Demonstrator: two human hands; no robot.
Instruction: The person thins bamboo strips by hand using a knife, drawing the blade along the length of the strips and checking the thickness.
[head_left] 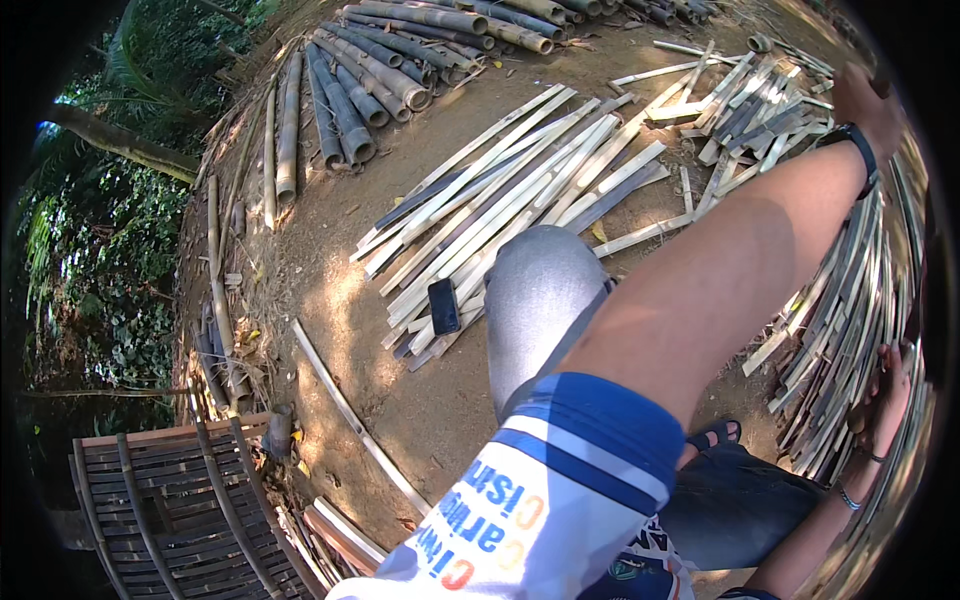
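My left arm, in a white sleeve with blue bands, reaches across to the upper right. At its end my left hand [866, 108], with a dark band on the wrist, is at the picture's rim above the split bamboo strips [835, 330]. Its fingers are lost at the dark edge. Lower down on the right, my right hand [886, 395] has its fingers curled beside those strips, a bracelet on its wrist. What it grips is distorted at the rim; a dark, narrow shape [914, 290] stands just above it.
Pale bamboo slats [500, 210] lie on the dirt ahead of my grey-clad knee [545, 290], a black phone [443, 306] on them. Whole bamboo poles [390, 75] are stacked beyond. A heap of short pieces [765, 110] lies far right, a slatted bamboo panel [170, 510] lower left.
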